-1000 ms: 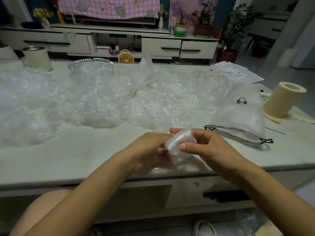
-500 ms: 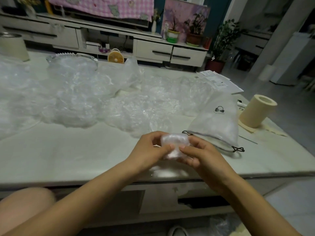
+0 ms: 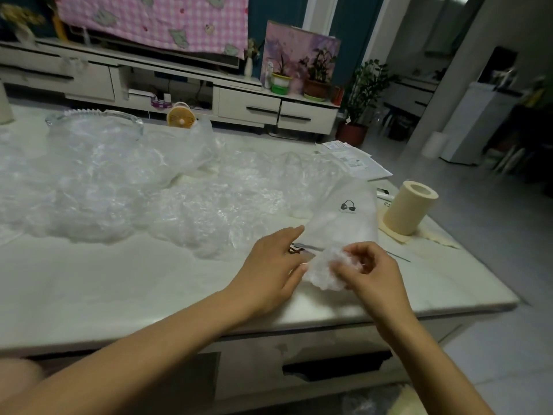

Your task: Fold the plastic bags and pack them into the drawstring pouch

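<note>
The step in hand looks like packing. The right hand [image 3: 369, 272] has its fingers curled round a folded bag [image 3: 324, 274], a small white wad, and holds it just at the near end of the pouch [image 3: 344, 218]. The left hand [image 3: 267, 265] lies with fingers nearly straight and gripping nothing, its fingertips at the pouch's mouth by the dark drawstring [image 3: 294, 250].

The pouch lies flat on the table [image 3: 134, 283], between the heap of loose bags [image 3: 119, 190] and a cream roll [image 3: 410, 208].

Next, I judge, the left hand must lift or spread the rim so the wad can be pushed in without springing open.

The mouth is mostly hidden behind the wad and hands, so I cannot tell how wide it gapes. How many bags are inside the pouch is also unclear, and the loose heap runs off the left edge.
</note>
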